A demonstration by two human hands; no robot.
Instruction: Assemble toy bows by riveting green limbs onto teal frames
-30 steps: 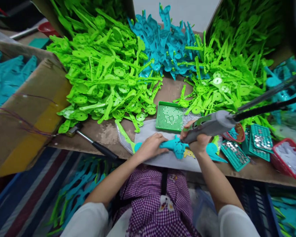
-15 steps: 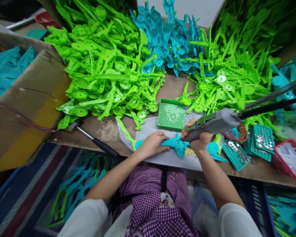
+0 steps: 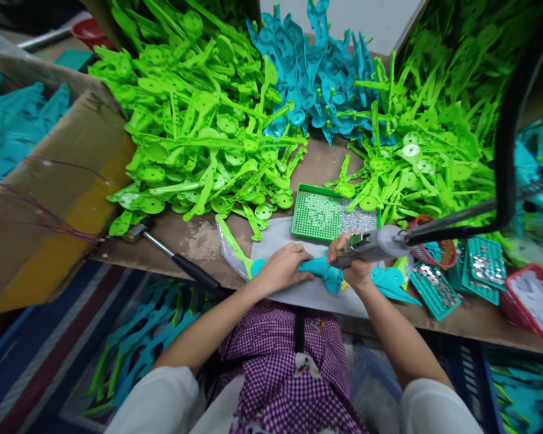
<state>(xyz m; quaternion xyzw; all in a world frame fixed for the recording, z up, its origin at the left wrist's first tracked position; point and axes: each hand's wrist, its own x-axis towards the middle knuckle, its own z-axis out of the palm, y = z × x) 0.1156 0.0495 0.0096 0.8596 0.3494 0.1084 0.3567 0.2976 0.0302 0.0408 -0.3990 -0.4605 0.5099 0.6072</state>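
Observation:
My left hand [image 3: 281, 267] presses down on a teal plastic part [image 3: 320, 272] that lies on a white sheet [image 3: 298, 289] at the bench's front edge. Its fingers are curled over the part's left end. My right hand [image 3: 352, 265] is wrapped round a grey powered screwdriver [image 3: 374, 246], whose tip points at the middle of the teal part. A black hose [image 3: 502, 181] runs from the tool up and to the right. Just behind the hands sits a green perforated tray [image 3: 319, 214] with small screws.
Big heaps of green parts [image 3: 199, 132] and teal parts [image 3: 317, 84] cover the bench behind. A hammer [image 3: 172, 256] lies at the left front. Teal trays with metal discs [image 3: 434, 283] and a red basket [image 3: 531, 298] stand right. A cardboard box [image 3: 49, 181] stands left.
The view has shifted slightly. The screwdriver has tipped lower and drawn in toward the teal part; the hose now arcs higher at the right. My left hand stays on the part.

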